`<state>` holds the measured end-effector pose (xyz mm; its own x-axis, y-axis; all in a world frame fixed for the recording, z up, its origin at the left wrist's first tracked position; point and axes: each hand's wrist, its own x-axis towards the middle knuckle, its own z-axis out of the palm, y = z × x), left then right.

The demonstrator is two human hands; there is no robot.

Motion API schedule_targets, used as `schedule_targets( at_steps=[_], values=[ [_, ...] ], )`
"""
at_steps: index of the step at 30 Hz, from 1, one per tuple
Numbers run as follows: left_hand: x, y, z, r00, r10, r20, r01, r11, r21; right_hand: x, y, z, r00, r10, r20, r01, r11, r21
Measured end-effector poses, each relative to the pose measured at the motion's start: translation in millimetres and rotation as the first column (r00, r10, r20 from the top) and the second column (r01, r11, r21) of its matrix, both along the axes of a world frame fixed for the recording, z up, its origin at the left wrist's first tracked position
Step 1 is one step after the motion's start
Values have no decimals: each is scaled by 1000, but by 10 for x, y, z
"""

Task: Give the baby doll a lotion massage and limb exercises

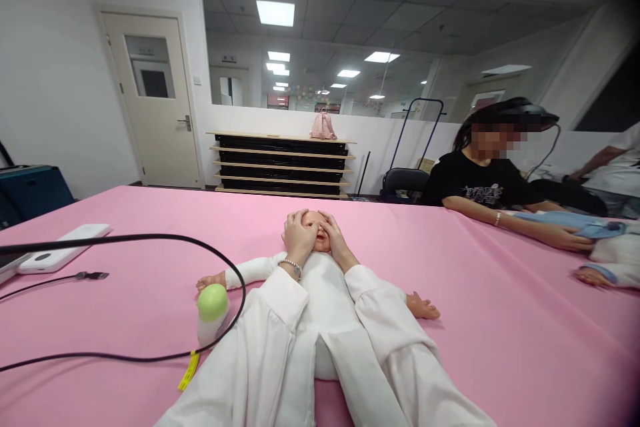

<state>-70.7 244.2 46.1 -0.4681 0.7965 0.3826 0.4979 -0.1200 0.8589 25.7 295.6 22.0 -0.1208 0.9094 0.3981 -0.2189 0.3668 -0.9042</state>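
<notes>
Two white sleeves (260,353) are noted nearest the camera, extended forward along both sides of one doll (327,293). The doll is laid on its back upon a pink-covered table (480,347), directly in front of the wearer. Its head is cupped by two hands: the left hand (299,237) is curved against one side, the right hand (339,240) against the other, and the mouth is left visible between them. One bracelet (291,267) is worn on the left wrist. Both doll arms are spread outward, and two doll hands are counted.

One green-capped bottle (213,310) is found beside the left sleeve. One yellow tag (189,371) is seen on a looped black cable (241,280); one thinner cable (93,275) is placed farther left, near a white device (65,250).

At the right, one co-worker (480,180) is seated, by whom a blue cloth (565,221) is touched near a second doll (617,253). One pink backpack (323,127) is set on stacked boards (283,153) behind the table.
</notes>
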Motion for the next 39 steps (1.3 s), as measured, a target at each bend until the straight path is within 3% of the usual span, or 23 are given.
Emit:
schedule_targets(
  at_steps=[8, 19, 31, 39],
  values=[
    [7, 8, 14, 998, 18, 52, -17, 1000, -13, -27, 90, -26, 998, -54, -25, 54, 999, 3],
    [-3, 7, -30, 1000, 3, -4, -3, 999, 39, -3, 44, -35, 999, 22, -34, -23, 1000, -8],
    [7, 13, -23, 1000, 7, 7, -7, 1000, 21, -25, 80, -31, 998, -52, -31, 52, 999, -2],
    [1, 21, -40, 1000, -7, 2, 7, 1000, 27, -15, 30, -30, 998, 12, -58, -13, 1000, -12]
  ],
)
